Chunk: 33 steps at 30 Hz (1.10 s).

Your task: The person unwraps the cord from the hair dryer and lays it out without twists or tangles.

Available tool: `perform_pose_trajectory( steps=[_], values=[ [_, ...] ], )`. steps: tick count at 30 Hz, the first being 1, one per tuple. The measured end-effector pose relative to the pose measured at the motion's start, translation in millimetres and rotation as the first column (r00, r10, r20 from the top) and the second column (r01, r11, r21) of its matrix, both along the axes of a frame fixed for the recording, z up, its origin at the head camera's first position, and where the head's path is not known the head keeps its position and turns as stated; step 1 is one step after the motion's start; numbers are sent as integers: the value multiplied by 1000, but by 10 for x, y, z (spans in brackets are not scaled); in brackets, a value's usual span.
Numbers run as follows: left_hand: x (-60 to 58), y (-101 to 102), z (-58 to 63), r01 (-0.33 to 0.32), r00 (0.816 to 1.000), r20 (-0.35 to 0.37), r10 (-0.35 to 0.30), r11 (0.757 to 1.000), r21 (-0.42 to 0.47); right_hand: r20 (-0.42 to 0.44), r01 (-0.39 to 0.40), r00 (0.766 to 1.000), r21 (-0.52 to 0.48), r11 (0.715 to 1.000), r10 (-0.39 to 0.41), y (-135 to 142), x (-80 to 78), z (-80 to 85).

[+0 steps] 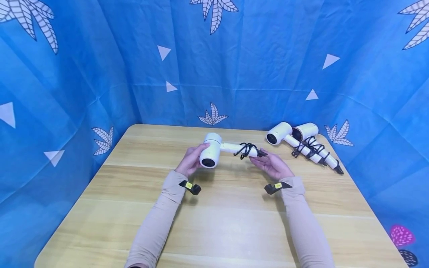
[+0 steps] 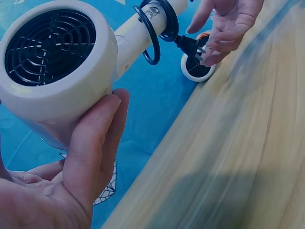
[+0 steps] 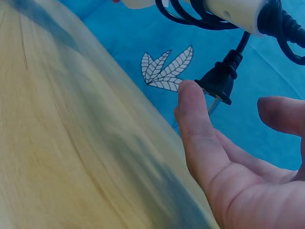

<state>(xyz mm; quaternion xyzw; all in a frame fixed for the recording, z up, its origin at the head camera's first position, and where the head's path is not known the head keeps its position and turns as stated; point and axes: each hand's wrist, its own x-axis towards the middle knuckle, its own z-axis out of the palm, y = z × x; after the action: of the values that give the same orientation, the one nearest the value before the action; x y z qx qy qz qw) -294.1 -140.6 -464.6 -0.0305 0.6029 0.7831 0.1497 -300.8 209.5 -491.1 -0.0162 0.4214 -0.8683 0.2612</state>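
Observation:
A white hair dryer (image 1: 210,152) is held over the middle of the table, its handle pointing right. My left hand (image 1: 192,160) grips the barrel, thumb on one side and fingers on the other; the round black grille (image 2: 50,47) faces the left wrist camera. A black cord (image 1: 246,149) is wound round the handle. The two-pin plug (image 3: 220,81) hangs from the handle end, right by the fingertips of my right hand (image 1: 270,165). In the right wrist view that hand's thumb and fingers are spread apart with nothing between them.
Two more white hair dryers, one nearer (image 1: 279,133) and one behind it (image 1: 307,130), lie side by side at the table's back right corner, cords wound round their handles. A blue patterned curtain (image 1: 214,67) hangs round the wooden table (image 1: 228,230).

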Motion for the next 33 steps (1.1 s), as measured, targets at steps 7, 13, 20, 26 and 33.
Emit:
perform_pose_trajectory(
  steps=[7,13,20,26,33],
  values=[
    [19,31,5,15,1000,-6,-15,1000,-2,144,8,990,-66,998,2,8,-11,-14],
    [23,58,-1,20,1000,-4,-20,1000,-7,173,-33,983,-136,990,56,42,-21,-50],
    [29,56,-6,28,1000,7,-28,1000,-7,118,-53,991,-115,992,66,45,-3,-55],
    [32,56,-18,32,999,8,-32,999,-9,95,37,995,-23,999,-35,48,-2,-48],
    [36,66,-24,36,999,16,-36,999,-11,117,118,986,-7,993,-116,58,-5,0]
  ],
)
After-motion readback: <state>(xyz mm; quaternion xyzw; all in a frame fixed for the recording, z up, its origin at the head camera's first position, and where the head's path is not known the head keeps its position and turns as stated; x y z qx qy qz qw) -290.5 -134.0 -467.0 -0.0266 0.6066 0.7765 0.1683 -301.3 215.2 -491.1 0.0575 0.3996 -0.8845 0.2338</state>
